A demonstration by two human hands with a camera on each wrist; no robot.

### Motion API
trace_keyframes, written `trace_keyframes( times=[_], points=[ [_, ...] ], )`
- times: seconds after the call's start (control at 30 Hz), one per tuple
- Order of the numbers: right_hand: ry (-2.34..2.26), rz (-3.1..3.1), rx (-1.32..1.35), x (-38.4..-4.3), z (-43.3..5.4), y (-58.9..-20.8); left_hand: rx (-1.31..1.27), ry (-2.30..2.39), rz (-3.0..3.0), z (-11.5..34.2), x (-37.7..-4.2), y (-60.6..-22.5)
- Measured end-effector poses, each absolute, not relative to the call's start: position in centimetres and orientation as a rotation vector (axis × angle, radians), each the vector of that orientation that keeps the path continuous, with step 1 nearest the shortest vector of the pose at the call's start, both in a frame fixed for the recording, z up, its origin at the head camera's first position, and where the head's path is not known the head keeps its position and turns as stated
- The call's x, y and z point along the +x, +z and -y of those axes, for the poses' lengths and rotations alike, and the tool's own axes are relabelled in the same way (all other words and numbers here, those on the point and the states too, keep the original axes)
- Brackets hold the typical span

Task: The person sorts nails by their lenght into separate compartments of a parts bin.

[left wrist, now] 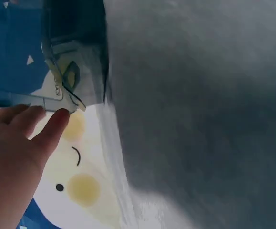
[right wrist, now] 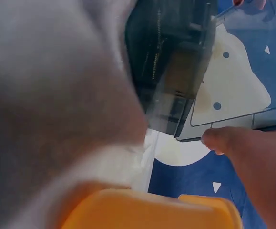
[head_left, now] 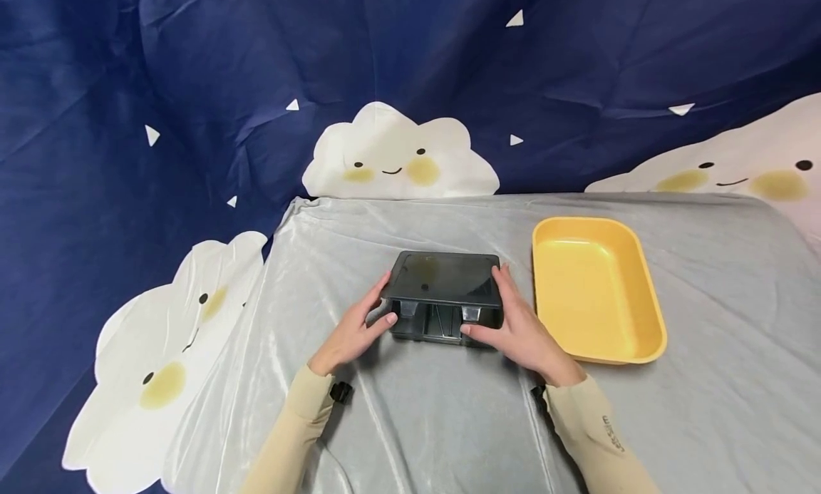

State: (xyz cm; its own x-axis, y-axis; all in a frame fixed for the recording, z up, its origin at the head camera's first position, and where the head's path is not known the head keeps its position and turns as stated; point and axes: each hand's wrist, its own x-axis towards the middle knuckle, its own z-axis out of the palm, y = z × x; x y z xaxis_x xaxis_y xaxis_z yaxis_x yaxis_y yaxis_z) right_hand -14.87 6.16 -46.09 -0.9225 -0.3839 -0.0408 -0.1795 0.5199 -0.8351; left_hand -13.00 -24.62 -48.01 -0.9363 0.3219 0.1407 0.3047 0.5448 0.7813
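Note:
A dark, see-through plastic box (head_left: 444, 279) with a glossy flat top stands on the grey cloth. Its front has a gap in the middle, where thin lines show inside. My left hand (head_left: 354, 333) grips the box's left side, thumb at the front corner and fingers along the side edge. On the opposite side my right hand (head_left: 524, 331) holds it likewise, its thumb near the front gap and fingers up at the top edge. Both wrist views show fingertips at the edge of the glossy top; what lies inside the box is unclear.
A yellow tray (head_left: 656, 316) stands close to the right of the box and right hand. Grey cloth (head_left: 436, 423) covers the table. Behind and to the left hangs a dark blue curtain (head_left: 212, 59) with clouds and white triangles.

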Motion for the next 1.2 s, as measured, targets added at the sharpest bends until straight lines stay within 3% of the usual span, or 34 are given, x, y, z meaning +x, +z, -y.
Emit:
trace_keyframes(
  times=[0.4, 0.77, 1.2],
  points=[
    [-0.979, -2.679, -0.696, -13.3, -6.1, -47.3, 0.605, 0.965, -2.95, 24.6, -11.9, -48.9],
    [-0.818, -2.805, -0.73, -12.3, -5.1, -48.4, 0.702, 0.55, -3.006, 22.5, -12.1, -49.0],
    [-0.504, -3.071, -0.796, -12.0, -4.1, -48.8, 0.866, 0.462, -2.986, 21.9, -12.9, -48.1]
  ],
)
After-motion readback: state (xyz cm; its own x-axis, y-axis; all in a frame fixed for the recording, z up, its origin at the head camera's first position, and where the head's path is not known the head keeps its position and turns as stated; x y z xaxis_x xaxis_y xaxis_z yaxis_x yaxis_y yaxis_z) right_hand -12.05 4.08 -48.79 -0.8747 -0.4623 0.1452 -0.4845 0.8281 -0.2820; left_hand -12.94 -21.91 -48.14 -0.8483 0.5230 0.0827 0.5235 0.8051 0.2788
